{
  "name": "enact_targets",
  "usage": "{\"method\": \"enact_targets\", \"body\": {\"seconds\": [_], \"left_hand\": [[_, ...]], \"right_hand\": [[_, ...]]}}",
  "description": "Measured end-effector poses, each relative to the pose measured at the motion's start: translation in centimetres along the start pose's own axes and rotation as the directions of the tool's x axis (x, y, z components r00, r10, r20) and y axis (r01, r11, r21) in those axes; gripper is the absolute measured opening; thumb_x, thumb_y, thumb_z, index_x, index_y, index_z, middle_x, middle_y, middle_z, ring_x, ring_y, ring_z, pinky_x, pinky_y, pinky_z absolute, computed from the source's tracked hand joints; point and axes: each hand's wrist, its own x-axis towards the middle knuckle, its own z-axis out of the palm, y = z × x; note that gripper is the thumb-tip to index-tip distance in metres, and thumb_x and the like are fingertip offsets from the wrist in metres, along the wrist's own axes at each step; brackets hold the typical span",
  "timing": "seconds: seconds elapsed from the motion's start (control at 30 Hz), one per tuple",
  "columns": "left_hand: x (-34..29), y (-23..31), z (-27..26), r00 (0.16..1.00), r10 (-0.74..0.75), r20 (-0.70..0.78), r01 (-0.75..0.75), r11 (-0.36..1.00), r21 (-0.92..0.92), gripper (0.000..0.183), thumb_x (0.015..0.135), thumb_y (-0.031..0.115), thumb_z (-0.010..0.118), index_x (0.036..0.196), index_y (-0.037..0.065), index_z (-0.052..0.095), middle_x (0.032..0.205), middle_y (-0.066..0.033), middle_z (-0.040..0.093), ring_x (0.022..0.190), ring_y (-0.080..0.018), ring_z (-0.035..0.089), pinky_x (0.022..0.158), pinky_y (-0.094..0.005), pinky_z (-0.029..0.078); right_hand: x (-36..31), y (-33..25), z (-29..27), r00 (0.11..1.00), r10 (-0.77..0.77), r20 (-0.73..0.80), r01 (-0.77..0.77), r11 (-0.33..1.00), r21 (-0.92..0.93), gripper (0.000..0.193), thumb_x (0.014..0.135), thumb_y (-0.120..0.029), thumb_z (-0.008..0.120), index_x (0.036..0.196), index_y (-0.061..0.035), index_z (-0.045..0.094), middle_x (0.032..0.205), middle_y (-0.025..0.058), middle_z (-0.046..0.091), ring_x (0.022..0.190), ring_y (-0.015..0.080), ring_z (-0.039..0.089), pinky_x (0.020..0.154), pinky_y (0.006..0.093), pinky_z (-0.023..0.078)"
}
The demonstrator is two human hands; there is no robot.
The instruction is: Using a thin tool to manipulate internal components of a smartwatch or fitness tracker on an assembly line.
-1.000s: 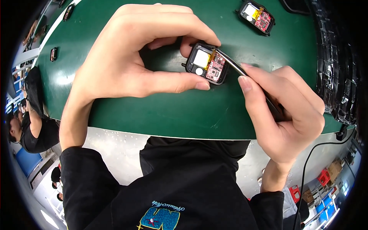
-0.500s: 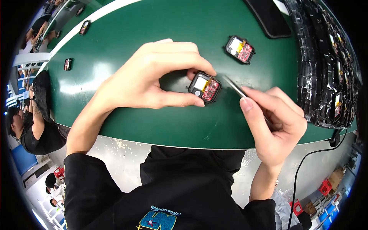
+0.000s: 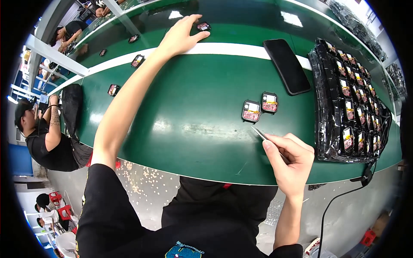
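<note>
My left hand (image 3: 180, 35) reaches over the white strip to the far green surface. Its thumb and fingers are apart around a small black watch case (image 3: 203, 26) with a red circuit board; a firm grip does not show. In my right hand (image 3: 292, 161), closed, are slim metal tweezers (image 3: 259, 133), tips toward the far left. Just beyond those tips, one open watch case (image 3: 251, 111) lies on the green table, showing a red board, white block and yellow tape. A similar watch case (image 3: 270, 102) sits close by on its right.
Black plastic trays (image 3: 325, 107) holding several watch cases are stacked at the right. A black phone (image 3: 287, 66) rests across the white strip (image 3: 232, 49). More cases, such as one (image 3: 137, 61), lie at the left. A co-worker (image 3: 41, 137) sits at far left.
My left hand has let go of the near watch case and stretched to the far side. Two cases now lie close together. The tweezers stay in my right hand. The view has shifted.
</note>
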Motion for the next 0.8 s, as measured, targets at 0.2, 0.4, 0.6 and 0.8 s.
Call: {"method": "enact_targets", "body": {"seconds": [0.2,0.4,0.6,0.8], "left_hand": [[0.2,1.4,0.3,0.994,0.107,0.017,-0.104,0.987,-0.124,0.048,0.104,0.026,0.077,0.144,0.004,0.065,0.130,-0.0164,0.073,0.126,-0.0316,0.067,0.112,-0.0434,0.052],[-10.2,10.6,-4.7,0.825,0.494,0.273,-0.345,0.824,-0.449,0.058,0.092,0.008,0.083,0.148,0.005,0.067,0.139,-0.0140,0.072,0.129,-0.0327,0.066,0.114,-0.0452,0.051],[-15.7,14.4,-6.0,0.851,0.457,0.259,-0.275,0.808,-0.521,0.074,0.081,0.009,0.090,0.150,0.003,0.066,0.148,-0.0178,0.067,0.130,-0.0370,0.064,0.112,-0.0463,0.051],[-15.6,13.3,-5.0,0.833,0.486,0.265,-0.320,0.814,-0.485,0.071,0.079,0.012,0.096,0.143,0.001,0.070,0.127,-0.0140,0.074,0.116,-0.0340,0.068,0.103,-0.0439,0.053]], "right_hand": [[-0.4,0.2,0.0,0.999,0.045,0.007,-0.046,0.999,0.028,0.017,0.097,0.006,0.080,0.113,0.0047,0.084,0.079,-0.0030,0.062,0.065,-0.0010,0.051,0.055,0.0185,0.034],[-0.1,0.0,-0.3,0.996,0.080,-0.030,-0.080,0.997,-0.001,0.017,0.092,0.004,0.084,0.109,0.0043,0.085,0.071,-0.0006,0.063,0.059,0.0020,0.049,0.053,0.0231,0.032],[0.2,-0.1,-0.1,0.998,0.058,-0.017,-0.058,0.998,-0.037,0.016,0.089,0.005,0.085,0.106,0.0057,0.084,0.070,0.0011,0.064,0.058,0.0027,0.049,0.053,0.0230,0.031],[0.1,-0.2,0.1,0.996,0.083,-0.028,-0.084,0.996,-0.040,0.016,0.090,0.005,0.085,0.106,0.0060,0.084,0.072,0.0003,0.065,0.060,0.0020,0.049,0.053,0.0220,0.030]]}}
